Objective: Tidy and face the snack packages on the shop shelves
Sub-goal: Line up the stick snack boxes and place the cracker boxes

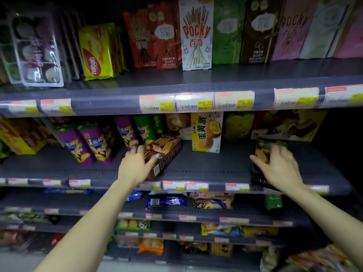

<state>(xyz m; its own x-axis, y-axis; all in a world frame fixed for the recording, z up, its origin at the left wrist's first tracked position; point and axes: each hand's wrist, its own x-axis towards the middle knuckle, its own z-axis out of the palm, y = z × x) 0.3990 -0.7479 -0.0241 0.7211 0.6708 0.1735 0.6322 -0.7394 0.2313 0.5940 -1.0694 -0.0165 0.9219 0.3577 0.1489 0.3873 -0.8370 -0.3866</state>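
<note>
Dim light falls on grey metal shelves (196,83) stacked in tiers, price labels (194,102) lining their front edges.

Dim, soft, edge-warped, dark corners

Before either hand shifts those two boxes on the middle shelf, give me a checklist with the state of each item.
1. Left hand on the brown cake-picture carton: ok, thumb and fingers curl round its end.
2. Right hand on the dark box at the shelf's right: ok, fingers over it.
3. Brown carton faced forward: not ok, lying flat and angled.
4. Free shelf space between both boxes: ok, bare grey metal shelf.
5. Yellow upright egg-pie box clear of both hands: ok.
6. Dark box's front face: cannot tell, hand covers it.
</note>
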